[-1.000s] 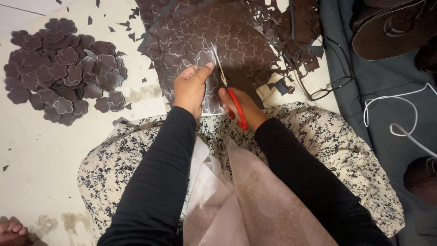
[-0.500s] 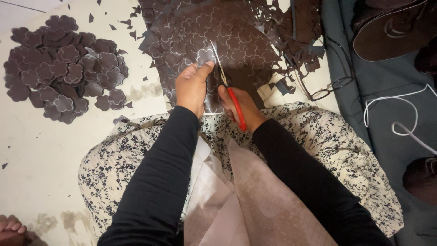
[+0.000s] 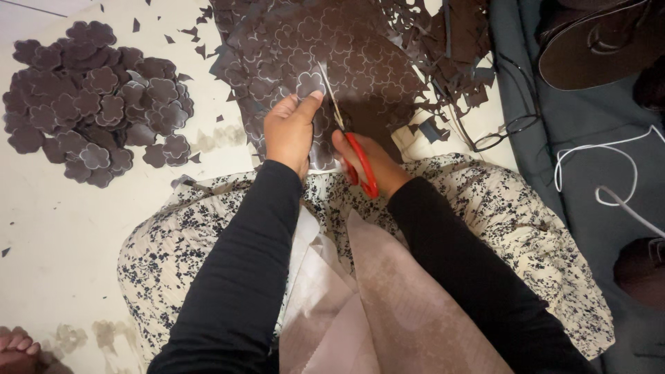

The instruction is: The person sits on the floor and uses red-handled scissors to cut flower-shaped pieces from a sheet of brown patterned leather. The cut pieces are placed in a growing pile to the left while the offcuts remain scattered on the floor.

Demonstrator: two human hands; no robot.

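Place: you sit on a home floor [image 3: 62, 263] doing handcraft.
Signs: pale floor strewn with dark offcuts [image 3: 443, 41], a heap of cut flower shapes [image 3: 97, 104] at its left edge, cloth across your lap.

A pile of cut flower shapes [image 3: 93, 100] is lying on the pale floor [image 3: 62, 228] at upper left, well apart from the scraps [image 3: 450, 52] that are spreading at upper right. Eyeglasses [image 3: 502, 131] are resting just beside those scraps, at the edge of a grey-blue cloth [image 3: 575, 187] on which a white cord [image 3: 609, 173] is looping and a dark sandal [image 3: 599, 45] is sitting. Toes [image 3: 17, 344] are showing at the bottom left corner.
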